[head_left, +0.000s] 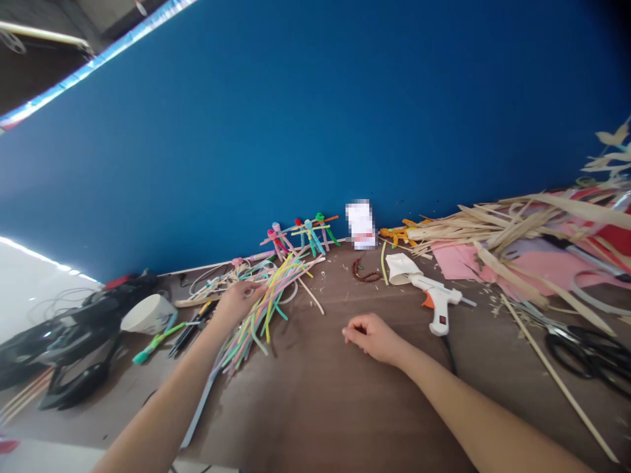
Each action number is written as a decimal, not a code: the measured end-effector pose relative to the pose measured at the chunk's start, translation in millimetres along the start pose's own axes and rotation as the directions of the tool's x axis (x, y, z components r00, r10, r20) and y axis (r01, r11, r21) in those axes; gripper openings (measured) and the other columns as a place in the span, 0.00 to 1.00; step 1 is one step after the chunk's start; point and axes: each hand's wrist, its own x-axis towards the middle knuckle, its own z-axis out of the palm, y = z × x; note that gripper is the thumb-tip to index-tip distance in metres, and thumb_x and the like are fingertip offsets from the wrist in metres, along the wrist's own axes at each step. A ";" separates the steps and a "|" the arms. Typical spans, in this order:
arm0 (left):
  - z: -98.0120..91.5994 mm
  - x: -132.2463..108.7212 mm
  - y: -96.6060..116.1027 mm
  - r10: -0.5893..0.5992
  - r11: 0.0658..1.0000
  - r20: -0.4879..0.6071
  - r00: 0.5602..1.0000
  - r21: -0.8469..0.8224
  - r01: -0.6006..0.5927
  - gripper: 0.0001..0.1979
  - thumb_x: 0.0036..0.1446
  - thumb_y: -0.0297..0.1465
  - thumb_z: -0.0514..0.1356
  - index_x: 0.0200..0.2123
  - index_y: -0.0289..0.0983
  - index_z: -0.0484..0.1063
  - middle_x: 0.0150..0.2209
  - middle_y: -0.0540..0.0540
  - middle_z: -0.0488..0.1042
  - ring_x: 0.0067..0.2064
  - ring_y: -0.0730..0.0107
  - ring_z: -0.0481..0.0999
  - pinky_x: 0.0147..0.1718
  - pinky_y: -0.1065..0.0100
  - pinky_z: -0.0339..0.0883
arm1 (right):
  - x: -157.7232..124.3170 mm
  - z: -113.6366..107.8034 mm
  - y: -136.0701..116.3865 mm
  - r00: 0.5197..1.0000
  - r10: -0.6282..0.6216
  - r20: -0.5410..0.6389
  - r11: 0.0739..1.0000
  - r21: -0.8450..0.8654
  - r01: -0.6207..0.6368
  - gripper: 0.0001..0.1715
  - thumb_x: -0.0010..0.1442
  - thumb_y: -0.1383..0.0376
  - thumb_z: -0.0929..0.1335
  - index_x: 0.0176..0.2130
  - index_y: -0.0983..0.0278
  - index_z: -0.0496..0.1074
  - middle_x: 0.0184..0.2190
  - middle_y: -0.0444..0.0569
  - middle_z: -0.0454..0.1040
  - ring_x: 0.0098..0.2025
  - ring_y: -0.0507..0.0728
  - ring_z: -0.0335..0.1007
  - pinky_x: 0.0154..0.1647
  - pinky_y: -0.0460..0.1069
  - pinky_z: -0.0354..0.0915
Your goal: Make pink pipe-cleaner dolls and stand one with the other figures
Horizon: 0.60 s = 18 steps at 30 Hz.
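My left hand (239, 299) lies at the top of a loose pile of multicoloured pipe cleaners (261, 322), its fingers closed among the strands. Whether it grips any strand is hidden. My right hand (372, 338) rests on the brown wooden table (315, 401) with curled fingers and holds nothing. Nearest to it stands a white hot glue gun (438, 302) with an orange tip guard. Small pipe-cleaner figures (303, 238) lean against the wall beyond the pile.
A blue wall (296, 118) bounds the far table edge. Dried palm-like strips (493, 226) lie heaped on pink paper (537, 266) at right, above black-handled scissors (582, 351). A white cup (148, 314), black pens (192, 328) and a black bag (64, 335) sit at left.
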 end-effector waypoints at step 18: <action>20.6 9.2 -4.8 0.208 0.932 -0.043 0.977 0.313 -0.185 0.10 0.49 0.33 0.52 0.27 0.39 0.72 0.31 0.43 0.72 0.37 0.57 0.70 0.33 0.66 0.61 | 1.3 0.2 1.4 1.000 0.010 -0.004 0.999 0.042 -0.010 0.15 0.53 0.62 0.61 0.22 0.67 0.68 0.12 0.38 0.56 0.15 0.46 0.51 0.17 0.42 0.47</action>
